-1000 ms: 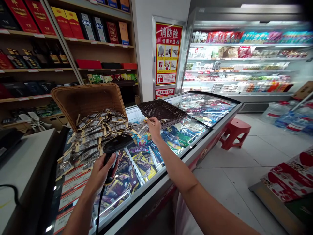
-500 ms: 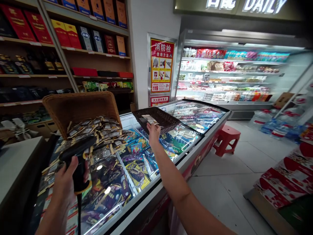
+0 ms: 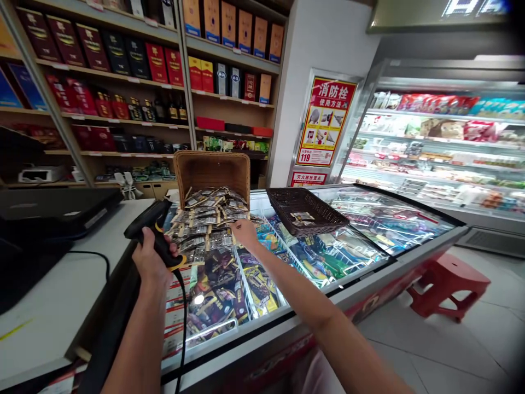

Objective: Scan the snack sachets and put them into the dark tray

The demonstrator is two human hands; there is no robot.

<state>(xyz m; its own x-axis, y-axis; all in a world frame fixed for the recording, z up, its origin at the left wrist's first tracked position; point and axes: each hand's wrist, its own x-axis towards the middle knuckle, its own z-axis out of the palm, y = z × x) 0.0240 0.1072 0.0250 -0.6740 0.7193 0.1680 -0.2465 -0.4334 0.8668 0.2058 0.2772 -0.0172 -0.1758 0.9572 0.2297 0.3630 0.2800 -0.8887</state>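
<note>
My left hand (image 3: pixel 152 253) is wrapped round a black barcode scanner (image 3: pixel 158 232) with a yellow trim, its cord hanging down. My right hand (image 3: pixel 245 232) rests at the right edge of a pile of small clear packets (image 3: pixel 200 221), fingers curled together; what they pinch, if anything, is hidden. The packets spill from a tan wicker basket (image 3: pixel 211 158) tipped on its side over the glass-topped freezer (image 3: pixel 262 323). To the right, a dark brown woven basket (image 3: pixel 328 219) lies on the glass, with a few packets (image 3: pixel 302 218) in it.
A white counter (image 3: pixel 53 295) with a black device (image 3: pixel 61 210) stands at the left. Boxes and bottles fill the shelves (image 3: pixel 135 82) behind. A red stool (image 3: pixel 451 284) stands right of the freezer, and a lit chiller (image 3: pixel 430 137) lies beyond.
My right hand has moved from above the dark basket, where it held a packet, back to the pile. Packets now lie in that basket. The view has turned left; the scanner stays in my left hand.
</note>
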